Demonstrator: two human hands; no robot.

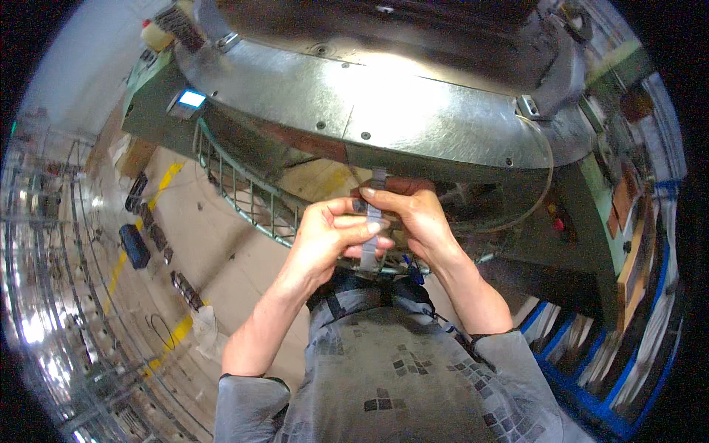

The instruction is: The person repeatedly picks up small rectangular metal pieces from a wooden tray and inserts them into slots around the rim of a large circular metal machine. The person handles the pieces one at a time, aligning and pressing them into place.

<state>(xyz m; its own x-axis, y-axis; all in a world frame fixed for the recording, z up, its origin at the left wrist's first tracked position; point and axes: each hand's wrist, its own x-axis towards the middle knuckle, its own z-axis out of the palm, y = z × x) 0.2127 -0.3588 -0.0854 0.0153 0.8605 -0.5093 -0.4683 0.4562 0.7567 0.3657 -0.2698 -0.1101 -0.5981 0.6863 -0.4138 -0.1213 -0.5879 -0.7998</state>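
A narrow grey strip (374, 213) runs nearly upright between my two hands, in front of the machine's curved metal edge. My left hand (329, 235) is closed on its lower part, thumb across the front. Higher up, my right hand (415, 218) pinches the strip, its thumb pointing left over it. A small dark piece (360, 205) shows by my left fingertips; what it is I cannot tell. The fingers behind the strip are partly hidden.
A broad, shiny metal ledge (288, 85) curves across ahead of me. Below it hangs a green wire basket (247, 199). A small lit screen (192, 99) sits at the left. Wire racks (52, 280) stand far left, a blue rack (591, 387) at the right.
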